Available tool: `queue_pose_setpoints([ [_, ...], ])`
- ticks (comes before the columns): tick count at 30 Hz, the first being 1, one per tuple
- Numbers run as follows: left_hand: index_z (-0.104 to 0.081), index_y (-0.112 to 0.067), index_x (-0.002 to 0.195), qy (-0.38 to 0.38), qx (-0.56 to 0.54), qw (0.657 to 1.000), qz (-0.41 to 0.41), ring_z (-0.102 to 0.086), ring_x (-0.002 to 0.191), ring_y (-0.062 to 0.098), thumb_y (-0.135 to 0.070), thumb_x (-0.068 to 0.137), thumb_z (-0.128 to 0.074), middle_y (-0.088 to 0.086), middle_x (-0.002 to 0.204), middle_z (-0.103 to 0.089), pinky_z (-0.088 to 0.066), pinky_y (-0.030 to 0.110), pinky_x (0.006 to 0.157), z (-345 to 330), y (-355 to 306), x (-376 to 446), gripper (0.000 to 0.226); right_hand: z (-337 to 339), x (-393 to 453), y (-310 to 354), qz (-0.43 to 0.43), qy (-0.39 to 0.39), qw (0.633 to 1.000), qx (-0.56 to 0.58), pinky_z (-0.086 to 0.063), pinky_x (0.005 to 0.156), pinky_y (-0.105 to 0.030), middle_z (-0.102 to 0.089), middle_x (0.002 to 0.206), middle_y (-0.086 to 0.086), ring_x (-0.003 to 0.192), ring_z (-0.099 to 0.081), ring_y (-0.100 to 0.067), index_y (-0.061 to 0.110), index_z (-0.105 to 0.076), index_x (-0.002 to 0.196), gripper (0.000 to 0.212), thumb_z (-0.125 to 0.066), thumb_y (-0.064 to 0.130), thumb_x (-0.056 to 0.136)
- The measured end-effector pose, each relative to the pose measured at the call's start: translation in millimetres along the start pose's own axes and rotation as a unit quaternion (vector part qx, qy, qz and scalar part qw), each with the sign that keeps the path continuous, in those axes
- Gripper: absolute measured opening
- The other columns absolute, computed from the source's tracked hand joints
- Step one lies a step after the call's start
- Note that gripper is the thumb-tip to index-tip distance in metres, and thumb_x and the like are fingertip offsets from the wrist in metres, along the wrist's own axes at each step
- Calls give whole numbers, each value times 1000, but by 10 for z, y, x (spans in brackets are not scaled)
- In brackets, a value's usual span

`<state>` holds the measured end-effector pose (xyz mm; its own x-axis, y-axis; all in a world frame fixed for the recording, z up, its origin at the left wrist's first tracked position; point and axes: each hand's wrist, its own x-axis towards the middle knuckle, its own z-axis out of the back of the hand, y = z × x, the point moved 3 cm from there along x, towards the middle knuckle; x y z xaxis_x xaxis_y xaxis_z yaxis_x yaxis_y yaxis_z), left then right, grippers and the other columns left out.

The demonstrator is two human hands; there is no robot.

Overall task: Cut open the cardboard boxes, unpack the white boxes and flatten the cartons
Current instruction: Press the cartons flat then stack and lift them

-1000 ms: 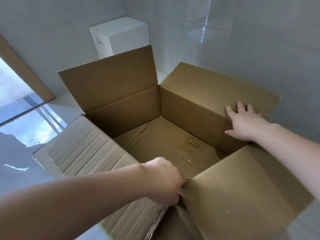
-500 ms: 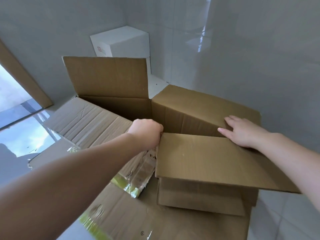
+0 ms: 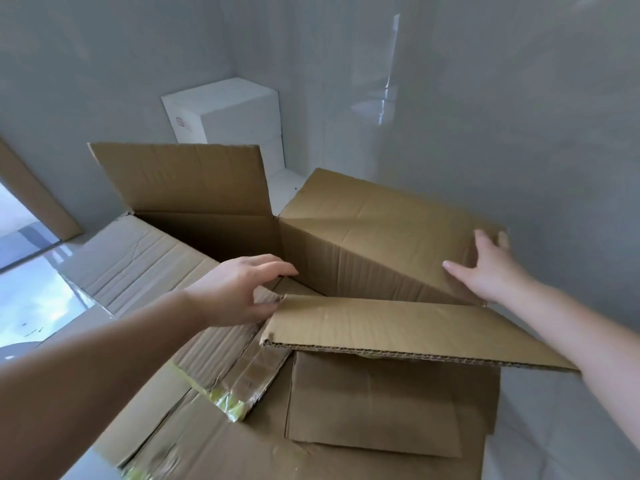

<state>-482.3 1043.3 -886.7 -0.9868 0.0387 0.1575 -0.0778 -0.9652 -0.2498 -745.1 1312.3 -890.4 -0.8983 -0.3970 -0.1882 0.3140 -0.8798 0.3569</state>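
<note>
A large brown carton point(image 3: 374, 244) lies half collapsed on the floor, its far flap point(image 3: 183, 178) still upright and its near flap point(image 3: 398, 327) folded flat toward me. My left hand point(image 3: 239, 292) hovers open at the left corner of that near flap, thumb touching its edge. My right hand point(image 3: 488, 268) lies flat with spread fingers on the carton's right panel. A stack of white boxes point(image 3: 225, 116) stands in the far corner behind the carton. Flattened cardboard with greenish tape point(image 3: 228, 403) lies under my left forearm.
Grey walls close in at the back and right. A glossy tiled floor point(image 3: 561, 438) shows at the right, and a window or glass door point(image 3: 24, 271) with a brown frame lies to the left.
The carton has gone from standing open to leaning over and collapsing. My left hand let go of the flap corner and opened. My right hand slid along the right panel.
</note>
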Motion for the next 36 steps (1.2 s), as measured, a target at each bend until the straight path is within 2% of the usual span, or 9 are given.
queue_pose_setpoints([
  [5, -48, -15, 126, -107, 0, 987, -119, -59, 103, 15, -30, 79, -72, 6, 114, -61, -51, 25, 88, 232, -290, 46, 55, 261, 128, -28, 2, -101, 987, 122, -16, 116, -42, 1, 159, -15, 146, -7, -30, 13, 3, 152, 103, -71, 35, 83],
  [10, -69, -8, 98, -181, -11, 968, -175, -64, 83, 15, -25, 86, -69, 2, 96, -66, -54, 33, 73, 371, -521, 230, 21, 629, 116, -114, 25, -192, 956, 221, -32, 110, -43, -33, 149, -15, 133, -37, -31, 20, -3, 153, 98, -73, 21, 83],
  [12, -71, -7, 96, -194, -17, 968, -160, -65, 83, 15, -28, 85, -70, 3, 96, -67, -55, 33, 72, 403, -512, 255, 24, 726, 141, -124, 54, -185, 949, 248, -43, 101, -48, -50, 130, -14, 111, -51, -26, 17, -26, 148, 81, -73, 19, 82],
  [15, -71, -7, 92, -198, 5, 970, -140, -63, 86, 12, -35, 84, -69, 1, 98, -67, -55, 33, 75, 437, -467, 294, 29, 811, 143, -88, 121, -160, 953, 226, -51, 82, -42, -62, 102, -13, 88, -55, -24, 7, -64, 111, 31, -73, 11, 82],
  [21, -69, -12, 93, -201, 63, 971, -111, -61, 95, 16, -43, 84, -65, -1, 105, -64, -51, 40, 85, 470, -444, 359, 33, 1025, 3, 27, 188, -100, 963, 164, -41, 59, -14, -64, 83, -11, 75, -53, -23, 9, -66, 80, 10, -76, 7, 78],
  [26, -68, -14, 97, -221, 113, 965, -80, -54, 104, 18, -50, 82, -63, 0, 113, -61, -42, 40, 97, 525, -426, 407, 39, 1117, -115, 121, 210, 1, 974, 88, -50, 81, -36, -72, 87, -6, 81, -66, -24, 23, -67, 88, 17, -72, 9, 82],
  [30, -68, -13, 97, -212, 187, 957, -60, -51, 114, 26, -50, 79, -67, 6, 120, -58, -35, 44, 104, 559, -445, 468, 41, 1204, -346, 367, 221, 26, 974, -39, -53, 81, -33, -71, 91, 7, 84, -65, -14, 28, -71, 92, 13, -64, 37, 88],
  [33, -69, -13, 99, -193, 222, 955, -33, -47, 121, 30, -49, 76, -73, 10, 126, -55, -30, 47, 108, 582, -452, 522, 42, 1208, -542, 583, 207, 72, 973, -74, -53, 79, -33, -68, 89, 11, 83, -63, -10, 31, -67, 94, 49, -58, 72, 69],
  [36, -68, -13, 99, -188, 225, 956, -32, -43, 126, 32, -46, 72, -76, 12, 128, -53, -29, 49, 109, 586, -476, 554, 43, 1080, -591, 738, 203, 73, 963, -160, -50, 88, -33, -61, 118, 11, 102, -59, -12, 34, -51, 125, 74, -70, 70, 63],
])
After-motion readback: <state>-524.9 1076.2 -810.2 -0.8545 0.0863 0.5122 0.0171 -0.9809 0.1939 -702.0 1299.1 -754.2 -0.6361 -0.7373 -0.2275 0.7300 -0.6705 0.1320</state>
